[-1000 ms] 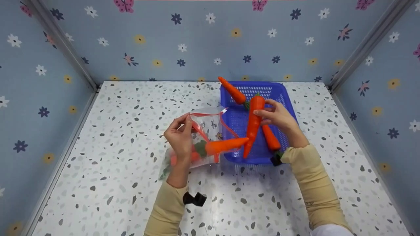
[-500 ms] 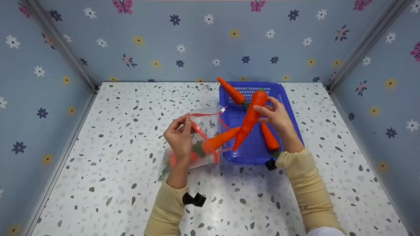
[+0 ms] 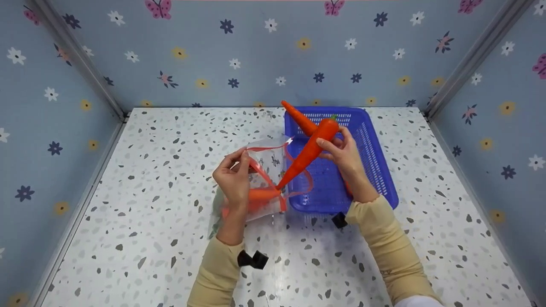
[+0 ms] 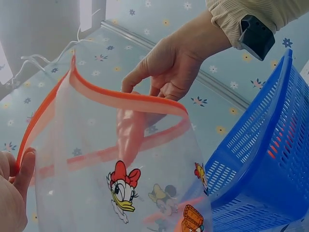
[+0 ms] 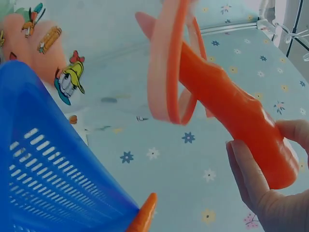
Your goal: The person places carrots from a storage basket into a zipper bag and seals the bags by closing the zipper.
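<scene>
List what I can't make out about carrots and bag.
Head: most of one carrot in the blue basket, behind the right forearm.
Head: how many carrots the bag holds, behind the left hand and cloudy plastic.
Right wrist: lower carrot beyond its tip, cut off by bottom edge.

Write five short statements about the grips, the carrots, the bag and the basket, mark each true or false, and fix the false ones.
1. The left-hand grip pinches the red-edged bag at its mouth. True.
2. The red-edged bag is sealed. False: its mouth gapes open.
3. The right-hand grip has the held carrot near its thick end, the tip in the bag's mouth. True.
4. Nothing lies in the red-edged bag. False: a bagged carrot shows through the clear side.
5. In the blue basket, another carrot pokes its tip out past the rim. True.
</scene>
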### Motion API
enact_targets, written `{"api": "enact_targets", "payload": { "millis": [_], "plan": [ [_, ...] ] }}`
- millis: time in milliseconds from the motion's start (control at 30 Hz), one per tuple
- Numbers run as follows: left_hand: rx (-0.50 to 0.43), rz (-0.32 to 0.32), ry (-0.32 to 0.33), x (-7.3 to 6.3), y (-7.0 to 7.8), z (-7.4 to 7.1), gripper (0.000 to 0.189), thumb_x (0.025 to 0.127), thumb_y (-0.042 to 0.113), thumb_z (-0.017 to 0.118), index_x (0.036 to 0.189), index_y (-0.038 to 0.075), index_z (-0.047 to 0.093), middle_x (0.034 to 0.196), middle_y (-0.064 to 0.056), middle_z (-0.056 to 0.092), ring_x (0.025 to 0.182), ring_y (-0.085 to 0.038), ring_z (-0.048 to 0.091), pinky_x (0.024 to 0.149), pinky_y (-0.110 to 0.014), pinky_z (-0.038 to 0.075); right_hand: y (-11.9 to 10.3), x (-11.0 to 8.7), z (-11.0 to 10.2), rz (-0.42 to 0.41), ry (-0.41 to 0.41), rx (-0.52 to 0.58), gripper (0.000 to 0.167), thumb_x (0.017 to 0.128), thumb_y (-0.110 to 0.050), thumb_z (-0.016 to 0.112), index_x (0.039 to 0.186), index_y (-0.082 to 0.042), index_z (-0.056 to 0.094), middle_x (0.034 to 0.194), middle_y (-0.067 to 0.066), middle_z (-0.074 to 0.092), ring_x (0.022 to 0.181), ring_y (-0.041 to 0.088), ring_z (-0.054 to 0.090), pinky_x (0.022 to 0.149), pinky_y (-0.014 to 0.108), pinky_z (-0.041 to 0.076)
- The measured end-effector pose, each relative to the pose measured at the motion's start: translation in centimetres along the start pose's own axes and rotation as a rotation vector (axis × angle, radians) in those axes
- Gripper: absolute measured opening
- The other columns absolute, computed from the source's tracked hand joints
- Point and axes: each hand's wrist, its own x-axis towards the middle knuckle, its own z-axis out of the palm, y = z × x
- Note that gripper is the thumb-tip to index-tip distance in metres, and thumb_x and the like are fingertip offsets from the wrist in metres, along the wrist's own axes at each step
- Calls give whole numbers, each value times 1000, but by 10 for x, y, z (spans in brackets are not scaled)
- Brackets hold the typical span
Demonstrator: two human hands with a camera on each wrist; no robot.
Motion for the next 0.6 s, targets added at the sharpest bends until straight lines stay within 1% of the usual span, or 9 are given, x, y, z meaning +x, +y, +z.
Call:
{"api": "enact_targets", "payload": {
  "millis": [133, 200, 233, 267, 367, 467, 500, 567, 600],
  "plan": [
    [30, 5, -7, 2, -16, -5, 18, 80, 10, 65, 94, -2, 67, 76, -16, 58, 55, -25, 60, 49, -34, 53, 3, -6, 7, -54, -11, -27, 45, 81, -6, 63, 117, -4, 37, 108, 21, 54, 86, 29, 61, 73, 38, 52],
    [17, -16, -1, 1, -11, -3, 17, 80, 7, 64, 94, -3, 67, 77, -17, 58, 55, -26, 60, 49, -34, 53, 5, -10, 11, -82, -22, -27, 47, 80, -10, 65, 117, -5, 36, 110, 20, 54, 88, 30, 61, 75, 39, 52],
    [7, -33, 1, 0, -4, 0, 16, 80, 4, 63, 93, -5, 66, 76, -18, 58, 55, -25, 61, 49, -34, 53, 8, -11, 12, -97, -29, -11, 49, 79, -12, 66, 117, -5, 35, 110, 21, 54, 89, 31, 60, 76, 40, 51],
    [-8, -34, 0, 0, -1, 1, 16, 80, 3, 63, 93, -6, 66, 76, -18, 57, 55, -26, 61, 50, -33, 53, 20, -5, 8, -127, -53, 35, 52, 77, -15, 69, 117, -7, 36, 110, 19, 55, 89, 30, 61, 74, 38, 52],
    [-16, -48, -3, -2, 7, 3, 16, 81, 4, 62, 93, -6, 65, 75, -17, 57, 55, -25, 60, 52, -32, 54, 47, 5, 1, -172, -84, 78, 56, 76, -18, 70, 119, -9, 35, 110, 18, 56, 90, 31, 61, 74, 39, 52],
    [-1, -17, -17, 0, -5, -1, 20, 82, 13, 64, 95, -2, 66, 78, -16, 59, 58, -25, 61, 54, -32, 54, 69, 14, -3, -203, -108, 91, 55, 78, -17, 69, 121, -11, 34, 111, 19, 56, 91, 33, 60, 73, 41, 52],
    [7, -26, -12, -1, -1, 0, 20, 82, 14, 64, 95, -1, 66, 78, -16, 59, 58, -26, 61, 55, -32, 54, 62, 6, 3, -197, -93, 53, 54, 79, -16, 67, 121, -9, 33, 112, 20, 55, 92, 35, 59, 75, 43, 51],
    [24, -19, -7, -3, 8, 4, 20, 82, 12, 63, 96, -3, 66, 77, -18, 59, 58, -27, 61, 55, -33, 54, 62, 1, 9, -201, -111, 42, 54, 79, -19, 67, 121, -9, 34, 112, 19, 55, 93, 33, 59, 76, 42, 51],
    [13, -24, 0, -4, 12, 6, 20, 82, 10, 63, 95, -4, 65, 76, -19, 59, 57, -27, 61, 55, -33, 54, 54, -6, 16, -197, -116, 36, 54, 80, -19, 67, 120, -8, 34, 112, 20, 55, 93, 34, 59, 77, 44, 50]
  ]
}}
